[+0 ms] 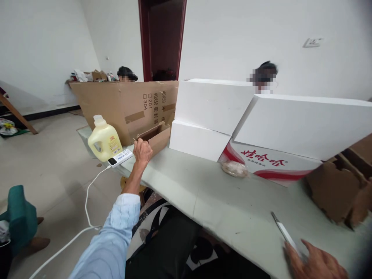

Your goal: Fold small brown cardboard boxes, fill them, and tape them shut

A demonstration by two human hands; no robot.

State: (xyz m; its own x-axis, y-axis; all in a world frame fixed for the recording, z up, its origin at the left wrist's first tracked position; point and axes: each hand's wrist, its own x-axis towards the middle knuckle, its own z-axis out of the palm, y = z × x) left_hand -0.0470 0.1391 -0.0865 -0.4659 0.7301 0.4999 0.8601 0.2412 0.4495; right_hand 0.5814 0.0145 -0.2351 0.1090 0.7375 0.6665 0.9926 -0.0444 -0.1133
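Note:
My left hand is closed on the near end of a small open cardboard box, which stands on the table. Just left of that hand lie a white device with a dark screen and, behind it, a pale yellow detergent jug. At the lower right, my right hand is by the table's near side, with the white handle of a slim knife between thumb and fingers. The knife's blade points away from me. How firmly the fingers press on it is hard to tell.
A large cardboard carton and stacked white boxes line the table's far side. A red-and-white printed box has a clear plastic bundle before it. Torn cardboard stands right. Two people sit behind. A white cable hangs left.

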